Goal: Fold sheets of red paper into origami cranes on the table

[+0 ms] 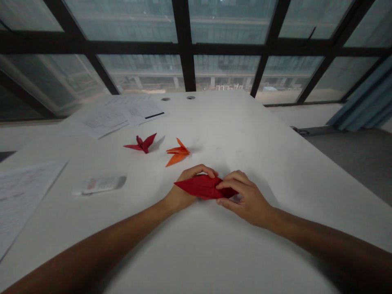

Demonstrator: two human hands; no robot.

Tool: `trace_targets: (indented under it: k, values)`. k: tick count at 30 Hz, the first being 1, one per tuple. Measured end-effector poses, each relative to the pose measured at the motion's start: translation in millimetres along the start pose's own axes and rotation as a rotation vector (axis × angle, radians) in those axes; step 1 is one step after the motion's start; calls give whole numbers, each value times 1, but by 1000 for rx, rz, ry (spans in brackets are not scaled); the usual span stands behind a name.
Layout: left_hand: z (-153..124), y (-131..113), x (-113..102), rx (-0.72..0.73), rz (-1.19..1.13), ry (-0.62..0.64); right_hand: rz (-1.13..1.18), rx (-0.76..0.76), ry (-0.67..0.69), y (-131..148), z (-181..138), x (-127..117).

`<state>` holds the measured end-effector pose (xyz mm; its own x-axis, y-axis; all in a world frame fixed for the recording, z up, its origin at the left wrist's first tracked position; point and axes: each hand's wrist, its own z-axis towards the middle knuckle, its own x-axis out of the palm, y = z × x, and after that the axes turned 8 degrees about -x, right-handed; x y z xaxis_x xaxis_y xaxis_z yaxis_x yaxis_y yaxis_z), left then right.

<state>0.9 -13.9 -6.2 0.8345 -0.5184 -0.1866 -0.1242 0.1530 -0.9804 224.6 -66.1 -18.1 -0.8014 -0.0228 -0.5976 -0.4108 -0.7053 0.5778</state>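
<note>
A folded sheet of red origami paper (200, 186), long and diamond-shaped, is held between both hands above the white table. My left hand (183, 194) supports it from behind and below, its fingers curled over the far edge and its thumb hidden. On the right end, my right hand (245, 198) pinches the paper between thumb and fingers. Just beyond my hands lie an orange folded paper crane (178, 153) and, to its left, a dark red paper crane (143, 143).
A white tube (102, 184) lies left of my left arm. Printed sheets (107, 116) spread over the table's far left, with a thin black strip on them, and another sheet (21, 196) lies at the left edge. Two cable holes (190, 97) sit near the window.
</note>
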Motion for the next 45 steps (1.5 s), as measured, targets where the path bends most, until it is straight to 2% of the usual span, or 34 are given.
trace_targets:
  k: [11, 15, 19, 24, 29, 35, 37, 42, 45]
  values:
    - [1, 12, 6, 13, 38, 101, 175, 68, 44, 0, 3, -3]
    - [1, 11, 5, 31, 63, 91, 161, 39, -9, 0, 2, -3]
    - [1, 5, 6, 17, 78, 46, 103, 36, -136, 2, -1, -4]
    - [2, 0, 10, -24, -6, 37, 202, 188, -236, -2, -3, -1]
    - [0, 4, 12, -105, -153, 78, 491, 399, -283, -8, 1, 4]
    - [2, 1, 13, -204, -284, 77, 666, 453, -294, -10, 6, 2]
    - [4, 0, 14, -208, -287, 44, 667, 452, -301, -11, 6, 1]
    - [4, 0, 15, -188, -218, -71, 521, 437, -183, -11, 6, -3]
    - [1, 1, 14, -126, -143, -78, 443, 387, -163, -11, 7, -4]
